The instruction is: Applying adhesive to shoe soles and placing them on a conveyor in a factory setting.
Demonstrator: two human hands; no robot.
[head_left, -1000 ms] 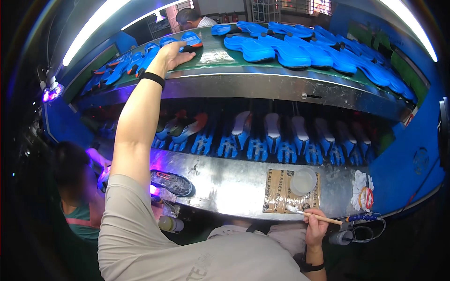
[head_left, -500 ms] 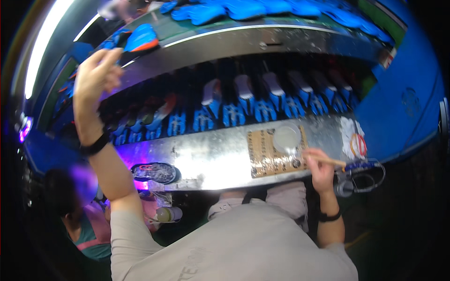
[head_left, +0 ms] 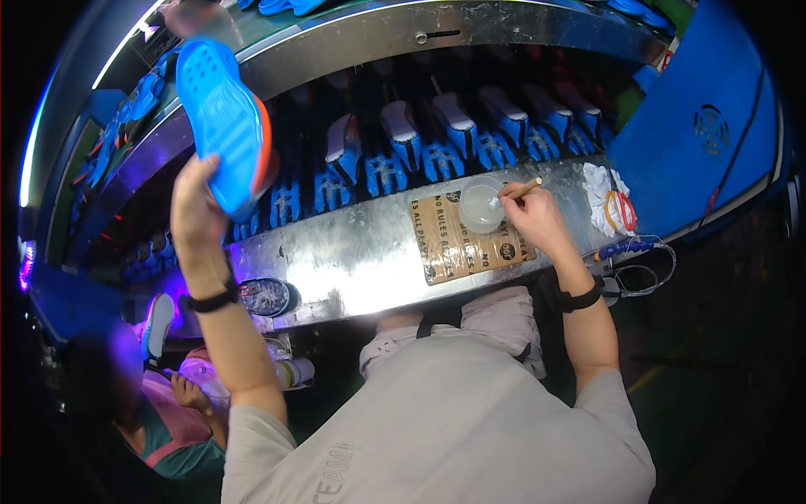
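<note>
Raised at the left, my left hand (head_left: pixel 198 214) grips a blue shoe sole (head_left: pixel 220 134) with an orange-red edge by its lower end. The sole stands nearly upright, its moulded blue face toward me. Over the bench, my right hand (head_left: pixel 539 220) is closed on a wooden-handled brush (head_left: pixel 527 188). The brush's whitish tip is at a round translucent tub (head_left: pixel 478 206); whether it touches what is inside I cannot tell. Under the tub lies a piece of taped brown cardboard (head_left: pixel 441 256).
A dark sole or shoe (head_left: pixel 267 296) lies on the metal bench (head_left: pixel 336 265). Behind it, shoes (head_left: pixel 399 126) stand on a rack below a raised conveyor (head_left: pixel 353 38). White cloth (head_left: pixel 600 197) and coloured bands lie at right. A co-worker (head_left: pixel 180 412) holds a shoe at lower left.
My left hand, empty before, now holds the blue sole taken from the conveyor side. My right hand has brought the brush up and left to the tub. The view has shifted.
</note>
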